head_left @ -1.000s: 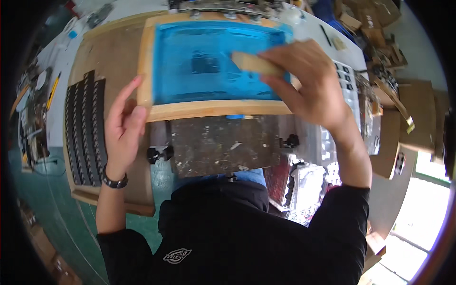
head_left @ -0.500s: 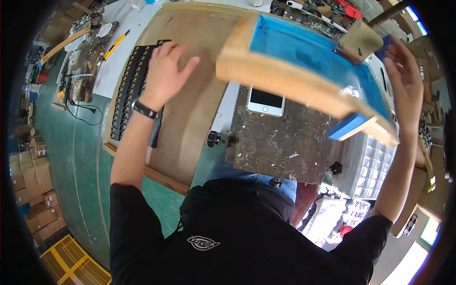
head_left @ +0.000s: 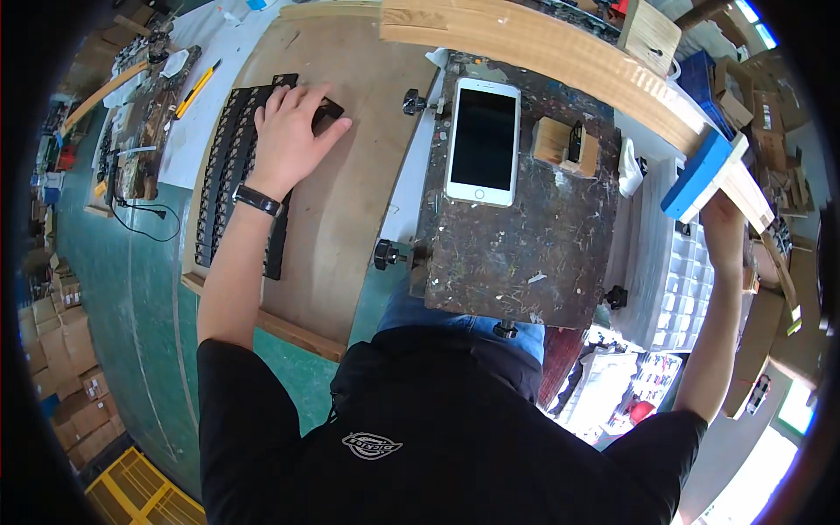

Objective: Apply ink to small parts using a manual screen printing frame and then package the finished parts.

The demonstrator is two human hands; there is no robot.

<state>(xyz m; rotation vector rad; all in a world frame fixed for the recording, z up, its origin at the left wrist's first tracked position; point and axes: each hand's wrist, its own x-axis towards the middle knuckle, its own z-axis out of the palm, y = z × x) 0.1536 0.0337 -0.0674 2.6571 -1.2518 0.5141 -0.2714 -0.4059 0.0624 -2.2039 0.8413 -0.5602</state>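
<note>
My left hand [head_left: 293,140] lies over several black slotted strips [head_left: 229,166], fingers and thumb apart. A small dark piece [head_left: 327,111] shows between its index finger and thumb; I cannot see a grip on it. On the right, a wooden frame [head_left: 560,48] is tilted up beyond a dark, paint-spotted board [head_left: 525,254]. Blue covers part of the frame's near right corner [head_left: 697,175]. Just below that corner is my right hand [head_left: 724,226], its fingers hidden by the frame. On the board sits a small wooden block [head_left: 553,144] with a black part [head_left: 575,140] on it.
A white phone [head_left: 482,144] lies on the dark board, which has black clamp knobs [head_left: 386,255] at its edges. The strips rest on a large wooden tray [head_left: 341,219]. Clear plastic trays [head_left: 682,289] are stacked at right. A yellow cutter [head_left: 198,89] lies at far left.
The frame has swung up and away, uncovering the phone and the wooden block. My right hand has dropped behind the frame's corner. My left hand has shifted slightly left and down over the strips.
</note>
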